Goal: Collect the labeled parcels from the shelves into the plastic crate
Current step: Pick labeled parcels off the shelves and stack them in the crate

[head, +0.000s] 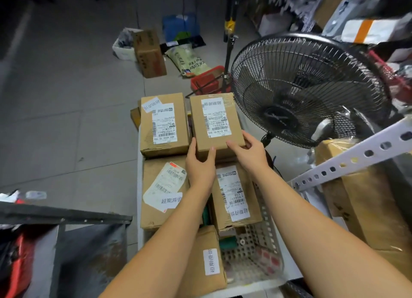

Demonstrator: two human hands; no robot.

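A white perforated plastic crate [263, 251] stands on the floor below me, filled with several brown labeled parcels. I hold one labeled cardboard parcel [215, 121] over its far right part. My left hand [199, 161] grips the parcel's near edge, thumb on the left side. My right hand [247, 151] grips its near right corner. Beside it lies another labeled parcel [163, 123]. Nearer me lie a parcel with a torn label [163, 190], a parcel [235, 197] under my right forearm, and a small parcel [206, 262].
A black standing fan [305, 90] is close on the right of the crate. A white metal shelf upright [347, 161] with big cartons is at right. A dark shelf [62, 215] is at lower left. Boxes, bags and a red basket [207, 79] lie on the grey floor beyond.
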